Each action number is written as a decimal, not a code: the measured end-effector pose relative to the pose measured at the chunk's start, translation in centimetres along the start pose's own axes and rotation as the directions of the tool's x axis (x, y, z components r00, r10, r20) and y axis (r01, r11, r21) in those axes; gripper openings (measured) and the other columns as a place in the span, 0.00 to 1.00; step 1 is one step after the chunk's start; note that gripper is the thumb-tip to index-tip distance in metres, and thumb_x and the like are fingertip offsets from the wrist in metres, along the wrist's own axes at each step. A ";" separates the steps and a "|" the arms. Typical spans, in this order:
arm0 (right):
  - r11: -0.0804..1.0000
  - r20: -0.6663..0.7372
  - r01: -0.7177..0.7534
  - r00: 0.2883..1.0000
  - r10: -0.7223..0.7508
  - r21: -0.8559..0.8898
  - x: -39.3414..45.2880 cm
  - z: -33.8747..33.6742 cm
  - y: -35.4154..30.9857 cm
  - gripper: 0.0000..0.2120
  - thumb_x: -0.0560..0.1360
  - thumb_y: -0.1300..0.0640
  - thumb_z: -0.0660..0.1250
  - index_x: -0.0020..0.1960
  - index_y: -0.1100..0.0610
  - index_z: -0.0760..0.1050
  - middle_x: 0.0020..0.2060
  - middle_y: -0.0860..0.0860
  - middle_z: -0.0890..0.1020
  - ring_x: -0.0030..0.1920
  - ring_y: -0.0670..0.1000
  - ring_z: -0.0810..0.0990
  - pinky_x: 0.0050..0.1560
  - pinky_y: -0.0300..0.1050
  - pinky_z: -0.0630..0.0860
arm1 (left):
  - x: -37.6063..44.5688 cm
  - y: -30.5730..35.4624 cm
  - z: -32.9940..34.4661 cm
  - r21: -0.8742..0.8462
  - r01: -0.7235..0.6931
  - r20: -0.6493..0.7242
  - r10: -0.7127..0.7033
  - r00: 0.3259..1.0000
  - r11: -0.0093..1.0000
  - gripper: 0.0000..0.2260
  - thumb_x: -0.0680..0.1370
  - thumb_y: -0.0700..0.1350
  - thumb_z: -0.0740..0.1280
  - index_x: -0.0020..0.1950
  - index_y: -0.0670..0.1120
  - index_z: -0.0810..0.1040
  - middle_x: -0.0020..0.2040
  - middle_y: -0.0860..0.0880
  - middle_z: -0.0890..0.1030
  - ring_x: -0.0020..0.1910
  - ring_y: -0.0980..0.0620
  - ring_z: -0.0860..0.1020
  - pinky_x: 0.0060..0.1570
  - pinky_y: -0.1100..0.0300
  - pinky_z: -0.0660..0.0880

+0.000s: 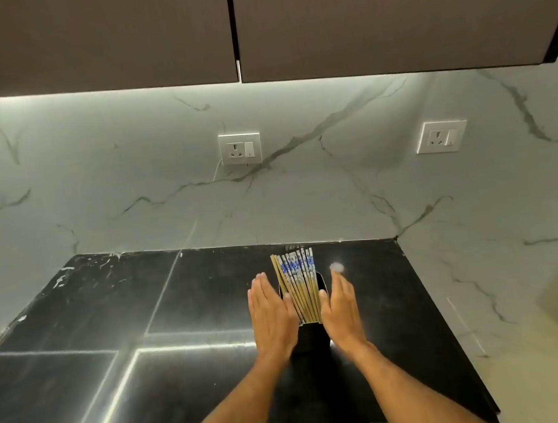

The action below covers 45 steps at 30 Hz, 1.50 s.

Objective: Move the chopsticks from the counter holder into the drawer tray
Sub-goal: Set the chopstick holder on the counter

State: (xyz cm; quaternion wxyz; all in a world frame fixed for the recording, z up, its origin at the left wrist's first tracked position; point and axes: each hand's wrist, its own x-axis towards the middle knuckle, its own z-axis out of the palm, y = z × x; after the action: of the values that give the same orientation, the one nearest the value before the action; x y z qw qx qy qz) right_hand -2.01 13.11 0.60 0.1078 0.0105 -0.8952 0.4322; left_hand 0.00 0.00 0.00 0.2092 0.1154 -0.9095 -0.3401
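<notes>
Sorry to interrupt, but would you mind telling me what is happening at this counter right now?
A person stands at a black counter with both hands around a dark holder full of chopsticks. The left hand and the right hand flank the bundle with straight fingers, apparently touching it at the thumbs. The chopsticks are all in the holder, leaning back towards the marble wall. No drawer or tray is in view.

Wooden chopsticks with blue-patterned tops [300,286] stand in a black rectangular holder [309,337] on the black stone bench [182,290], between the left hand [270,315] and right hand [341,310].
</notes>
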 end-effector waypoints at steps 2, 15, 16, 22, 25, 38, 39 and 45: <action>0.987 0.033 -0.138 0.990 0.136 0.080 0.1 0.6 0.3 0.24 0.84 0.53 0.57 0.79 0.54 0.60 0.76 0.52 0.66 0.76 0.52 0.65 0.74 0.52 0.65 | 0.1 -0.2 0.7 -0.194 0.236 0.043 -0.232 0.972 0.952 0.28 0.83 0.49 0.58 0.80 0.42 0.54 0.80 0.44 0.59 0.79 0.46 0.57 0.78 0.49 0.55; 0.945 0.068 -0.220 0.975 0.209 0.242 0.6 2.9 1.8 0.17 0.84 0.58 0.54 0.59 0.52 0.81 0.49 0.47 0.84 0.51 0.44 0.83 0.47 0.36 0.81 | 1.0 -1.2 3.4 -0.483 0.448 0.323 -0.323 0.890 0.752 0.13 0.84 0.44 0.53 0.60 0.49 0.76 0.57 0.48 0.80 0.57 0.52 0.79 0.57 0.53 0.79; 0.945 0.071 -0.217 0.976 0.206 0.243 0.6 2.9 1.5 0.17 0.84 0.58 0.53 0.58 0.52 0.81 0.49 0.47 0.84 0.51 0.44 0.83 0.45 0.34 0.80 | 1.0 -1.1 3.1 -0.496 0.454 0.320 -0.331 0.888 0.740 0.12 0.84 0.42 0.53 0.57 0.49 0.76 0.55 0.49 0.80 0.55 0.54 0.79 0.53 0.56 0.79; 0.946 0.071 -0.163 0.986 0.149 0.279 -0.1 3.4 -0.8 0.17 0.85 0.59 0.53 0.58 0.53 0.81 0.49 0.47 0.84 0.50 0.43 0.83 0.42 0.32 0.79 | 0.9 -1.7 0.8 -0.563 0.419 0.259 -0.330 0.908 0.712 0.12 0.84 0.42 0.54 0.55 0.51 0.76 0.54 0.50 0.81 0.53 0.55 0.80 0.54 0.54 0.80; 0.942 0.074 -0.137 0.990 0.119 0.308 -1.2 4.1 -2.1 0.17 0.85 0.58 0.53 0.61 0.53 0.80 0.51 0.48 0.84 0.52 0.44 0.83 0.45 0.34 0.80 | 0.5 -2.2 -1.1 -0.577 0.396 0.227 -0.325 0.918 0.715 0.12 0.83 0.43 0.55 0.57 0.51 0.77 0.55 0.50 0.81 0.54 0.54 0.80 0.56 0.53 0.80; 0.927 0.201 -0.035 0.979 -0.044 0.374 -11.4 8.2 -9.3 0.18 0.84 0.62 0.53 0.59 0.54 0.80 0.48 0.48 0.83 0.48 0.41 0.81 0.40 0.26 0.76 | -7.1 -8.4 -11.1 -0.571 0.371 0.014 -0.444 0.896 0.732 0.15 0.82 0.42 0.54 0.64 0.49 0.75 0.58 0.50 0.79 0.56 0.53 0.78 0.56 0.54 0.77; 0.927 0.223 -0.026 0.973 -0.062 0.373 -12.7 8.5 -9.6 0.18 0.84 0.62 0.53 0.59 0.55 0.80 0.48 0.49 0.83 0.48 0.41 0.81 0.40 0.26 0.75 | -8.5 -8.9 -12.0 -0.573 0.376 -0.009 -0.464 0.886 0.728 0.14 0.82 0.43 0.54 0.64 0.49 0.75 0.57 0.50 0.79 0.55 0.54 0.78 0.54 0.56 0.77; 0.895 0.369 0.034 0.903 -0.218 0.446 -20.6 10.0 -12.5 0.17 0.84 0.61 0.53 0.60 0.54 0.80 0.48 0.48 0.83 0.49 0.43 0.81 0.53 0.43 0.81 | -16.2 -11.3 -18.0 -0.585 0.374 -0.197 -0.573 0.795 0.720 0.14 0.80 0.44 0.54 0.61 0.50 0.76 0.55 0.50 0.80 0.53 0.53 0.78 0.54 0.53 0.78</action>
State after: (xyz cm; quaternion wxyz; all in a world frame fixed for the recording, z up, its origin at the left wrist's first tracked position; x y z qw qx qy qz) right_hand 17.66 -4.04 0.06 -0.0587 0.1836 -0.7778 0.5982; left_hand 23.39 -12.93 -0.20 0.3009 0.3489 -0.6663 -0.5864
